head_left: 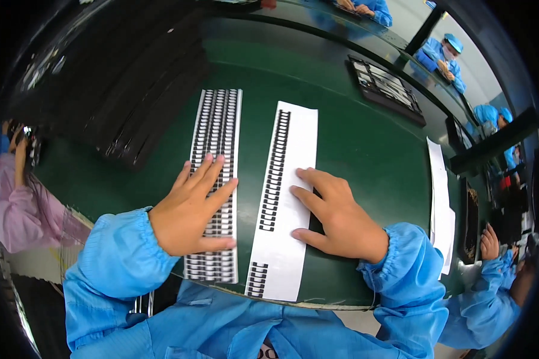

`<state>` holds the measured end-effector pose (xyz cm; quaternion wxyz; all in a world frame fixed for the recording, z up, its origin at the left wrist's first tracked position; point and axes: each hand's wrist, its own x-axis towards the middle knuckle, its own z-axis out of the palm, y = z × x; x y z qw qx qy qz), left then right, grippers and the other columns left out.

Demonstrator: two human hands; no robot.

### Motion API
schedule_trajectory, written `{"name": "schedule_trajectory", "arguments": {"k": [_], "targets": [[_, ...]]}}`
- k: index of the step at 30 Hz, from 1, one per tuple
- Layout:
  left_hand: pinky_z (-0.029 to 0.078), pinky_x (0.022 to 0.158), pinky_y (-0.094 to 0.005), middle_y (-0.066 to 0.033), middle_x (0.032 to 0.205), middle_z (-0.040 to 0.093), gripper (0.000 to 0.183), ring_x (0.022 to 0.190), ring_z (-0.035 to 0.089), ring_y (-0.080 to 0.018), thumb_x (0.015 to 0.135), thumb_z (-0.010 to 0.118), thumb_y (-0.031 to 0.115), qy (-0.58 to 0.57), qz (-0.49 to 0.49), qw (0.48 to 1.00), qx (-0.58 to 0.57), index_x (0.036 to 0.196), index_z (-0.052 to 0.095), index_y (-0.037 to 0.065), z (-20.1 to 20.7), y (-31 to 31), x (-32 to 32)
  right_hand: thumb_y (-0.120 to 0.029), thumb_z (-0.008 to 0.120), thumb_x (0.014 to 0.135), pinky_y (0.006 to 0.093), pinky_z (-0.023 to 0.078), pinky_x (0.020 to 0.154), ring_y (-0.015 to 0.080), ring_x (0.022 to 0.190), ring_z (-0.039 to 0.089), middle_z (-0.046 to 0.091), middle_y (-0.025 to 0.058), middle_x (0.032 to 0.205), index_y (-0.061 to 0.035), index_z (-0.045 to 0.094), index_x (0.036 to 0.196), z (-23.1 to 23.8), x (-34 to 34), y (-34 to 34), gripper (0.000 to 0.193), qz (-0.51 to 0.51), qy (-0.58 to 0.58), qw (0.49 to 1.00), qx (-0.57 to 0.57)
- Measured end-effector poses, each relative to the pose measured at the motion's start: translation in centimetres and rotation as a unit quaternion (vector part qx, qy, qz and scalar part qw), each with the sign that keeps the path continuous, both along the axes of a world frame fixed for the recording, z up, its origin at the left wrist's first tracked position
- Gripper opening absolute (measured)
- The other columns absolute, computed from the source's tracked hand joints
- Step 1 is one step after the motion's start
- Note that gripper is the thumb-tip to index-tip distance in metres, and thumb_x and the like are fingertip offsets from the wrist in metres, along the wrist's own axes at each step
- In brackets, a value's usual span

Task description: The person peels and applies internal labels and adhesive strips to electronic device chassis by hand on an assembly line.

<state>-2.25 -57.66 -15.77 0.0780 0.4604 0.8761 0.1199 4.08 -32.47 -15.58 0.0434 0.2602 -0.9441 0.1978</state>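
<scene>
Currently resting left hand (191,209) on left backing sheet (221,134), a long white strip packed with several tight columns of small black pieces (208,122). Spreading left fingers moderately wide, pointing toward far end, with thumb out to right at the sheet's right edge. Lying flat on top, not gripping.

Seeing right backing sheet (284,257) just beside it, apart, with green between. Carrying a single column of black open-sided pieces (274,167) along its left side, with a bare white break toward near end. Touching its bare right side with right hand (341,218), fingertips at middle and thumb lower, leaving a wide gap between them. Not making out right hand's outer fingers from this angle.

Placing both sheets on green worktop (371,173), near ends close to its near edge.

Going outward: seeing a heap of glossy black strips (144,78) at far left, a black compartment tray (404,113) with slim pale parts at far right, loose white papers (439,197) at right, then a narrow black tray (465,227) past those.

Also catching a co-worker's hand (489,242) at right edge, a pink sleeve (21,206) at left, and a blue-capped person (442,60) sitting across.
</scene>
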Motion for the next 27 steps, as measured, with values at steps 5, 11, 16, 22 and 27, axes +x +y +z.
{"name": "schedule_trajectory", "arguments": {"k": [5, 11, 16, 22, 27], "targets": [[0.013, 0.097, -0.0541, -0.0309, 0.129, 0.018, 0.080, 0.123, 0.012, -0.0438, 0.067, 0.062, 0.047, -0.051, -0.103, 0.991, -0.074, 0.123, 0.032, -0.002, 1.3, -0.6, -0.6, -0.026, 0.062, 0.067, 0.0431, 0.026, 0.091, 0.0353, 0.113, 0.033, 0.037, 0.0222, 0.119, 0.0041, 0.047, 0.108, -1.0, -0.5, 0.7, 0.053, 0.021, 0.011, 0.999, -0.027], [0.023, 0.095, -0.0480, -0.0233, 0.127, 0.030, 0.072, 0.115, 0.031, -0.0400, 0.064, 0.067, 0.032, 0.075, -0.100, 0.992, 0.019, 0.121, 0.036, 0.001, 5.1, 7.7, -1.4, -0.026, 0.061, 0.067, 0.0417, 0.029, 0.088, 0.0346, 0.109, 0.036, 0.041, 0.0232, 0.113, 0.0037, 0.050, 0.103, -2.1, -1.7, 1.6, 0.048, 0.004, 0.046, 0.997, -0.058], [0.030, 0.094, -0.0387, -0.0210, 0.121, 0.039, 0.057, 0.111, 0.038, -0.0346, 0.070, 0.063, 0.027, 0.139, -0.110, 0.977, 0.120, 0.116, 0.042, 0.001, 4.9, 16.3, -7.6, -0.023, 0.062, 0.066, 0.0387, 0.037, 0.075, 0.0319, 0.085, 0.049, 0.053, 0.0161, 0.089, 0.0009, 0.055, 0.085, 0.4, -4.6, 7.2, 0.031, -0.085, 0.141, 0.981, -0.104], [0.037, 0.089, -0.0348, -0.0183, 0.112, 0.049, 0.056, 0.105, 0.047, -0.0291, 0.071, 0.062, 0.034, -0.055, 0.022, 0.991, 0.119, 0.113, 0.046, 0.001, 1.5, 24.1, -16.5, -0.024, 0.060, 0.071, 0.0309, 0.045, 0.063, 0.0228, 0.069, 0.059, 0.061, 0.0133, 0.074, -0.0019, 0.062, 0.081, 1.1, -7.2, 22.0, 0.025, -0.433, 0.121, 0.865, -0.224], [0.040, 0.081, -0.0338, -0.0180, 0.097, 0.057, 0.050, 0.095, 0.053, -0.0279, 0.071, 0.059, 0.040, -0.127, 0.159, 0.965, 0.168, 0.102, 0.056, 0.001, -3.3, 31.0, -22.1, -0.027, 0.058, 0.068, 0.0351, 0.043, 0.074, 0.0300, 0.083, 0.057, 0.060, 0.0173, 0.084, -0.0005, 0.060, 0.086, -4.6, -11.3, 32.7, 0.032, -0.595, 0.132, 0.762, -0.218]]}}
